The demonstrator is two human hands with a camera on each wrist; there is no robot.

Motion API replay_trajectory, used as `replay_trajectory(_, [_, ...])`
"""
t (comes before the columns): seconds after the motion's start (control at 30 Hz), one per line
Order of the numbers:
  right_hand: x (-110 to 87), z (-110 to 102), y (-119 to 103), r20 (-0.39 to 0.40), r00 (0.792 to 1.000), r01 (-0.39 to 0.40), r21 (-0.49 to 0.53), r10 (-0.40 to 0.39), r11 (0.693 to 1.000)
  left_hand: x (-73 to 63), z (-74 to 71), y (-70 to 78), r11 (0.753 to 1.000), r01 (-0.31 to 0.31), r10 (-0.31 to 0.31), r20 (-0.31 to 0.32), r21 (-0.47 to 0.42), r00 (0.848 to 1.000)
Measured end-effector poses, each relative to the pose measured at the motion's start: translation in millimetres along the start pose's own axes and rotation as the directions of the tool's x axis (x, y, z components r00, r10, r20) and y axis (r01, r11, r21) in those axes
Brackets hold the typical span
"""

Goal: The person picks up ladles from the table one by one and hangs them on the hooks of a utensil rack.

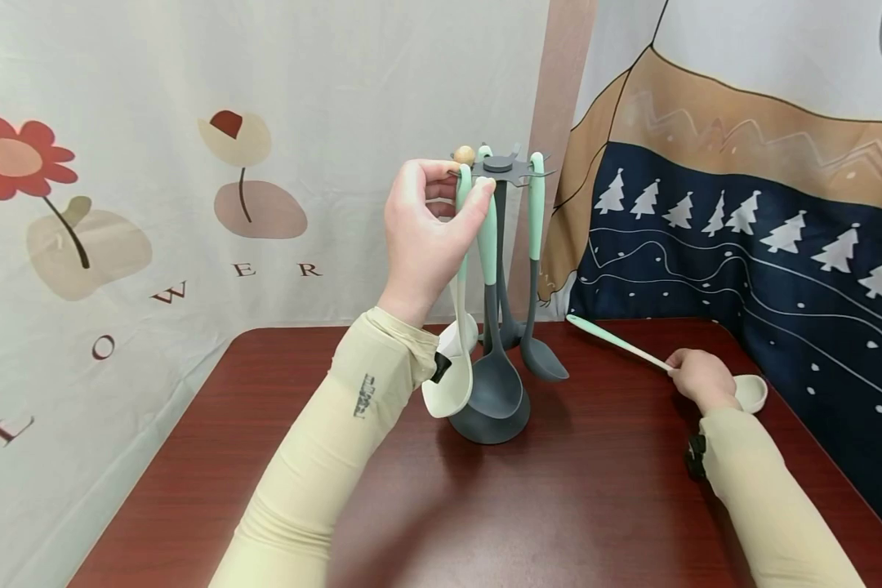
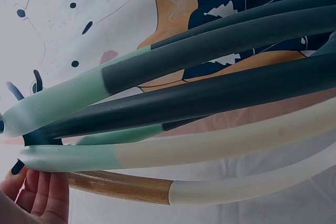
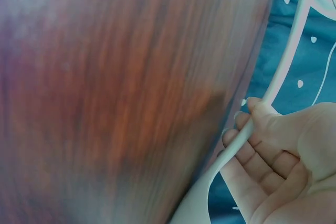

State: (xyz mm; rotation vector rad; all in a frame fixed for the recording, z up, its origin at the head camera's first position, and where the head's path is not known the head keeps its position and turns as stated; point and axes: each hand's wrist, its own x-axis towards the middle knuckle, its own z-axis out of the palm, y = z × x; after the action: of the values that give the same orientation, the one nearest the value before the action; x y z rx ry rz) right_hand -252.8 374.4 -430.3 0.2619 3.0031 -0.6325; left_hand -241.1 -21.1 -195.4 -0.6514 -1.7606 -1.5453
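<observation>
A dark grey utensil stand rises from a round base on the table, with several utensils hanging from its hooked top. My left hand pinches the mint handle top of a cream spoon at the stand's hooks; in the left wrist view, curled fingers lie against that handle end. Over at the table's right side, my right hand grips the cream shaft of a mint-handled ladle. In the right wrist view, thumb and fingers pinch that shaft, and the bowl is partly cut off.
On the stand also hang a grey ladle, a large grey spoon and a white utensil with a wooden handle. The dark red table meets a patterned cloth at its back and right.
</observation>
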Motion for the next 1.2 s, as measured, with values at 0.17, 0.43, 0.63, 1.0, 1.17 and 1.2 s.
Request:
replay_trajectory(0.17, [-3.5, 1, -2, -0.015, 1.000, 0.016, 0.033, -0.016, 0.999, 0.1, -0.1, -0.2, 1.000, -0.002, 0.002, 0.003, 0.000, 1.000])
replay_trajectory(0.43, [-8.5, 2, -5, -0.085, 0.993, 0.089, 0.113, -0.080, 0.990, 1.4, 0.3, -0.9, 1.000, -0.005, 0.005, 0.000, -0.004, 1.000])
replay_trajectory(0.63, [-12.4, 5, -10, -0.175, 0.976, 0.158, 0.143, -0.132, 0.977, 1.4, 0.4, -1.5, 1.000, 0.000, 0.000, 0.002, -0.006, 1.000])
replay_trajectory(1.0, [-17.2, 12, -23, -0.280, 0.948, 0.214, 0.202, -0.153, 0.956, 1.4, 0.1, -1.5, 1.000, 0.008, -0.008, 0.008, -0.007, 1.000])
replay_trajectory(1.17, [-21.9, 11, -34, -0.296, 0.945, 0.217, 0.250, -0.139, 0.944, 1.7, 0.2, -1.5, 1.000, 0.017, -0.017, 0.006, -0.012, 1.000])
replay_trajectory(1.2, [-22.4, 11, -36, -0.302, 0.943, 0.220, 0.257, -0.138, 0.941, 1.7, 0.3, -1.6, 1.000, 0.016, -0.016, 0.007, -0.013, 1.000])
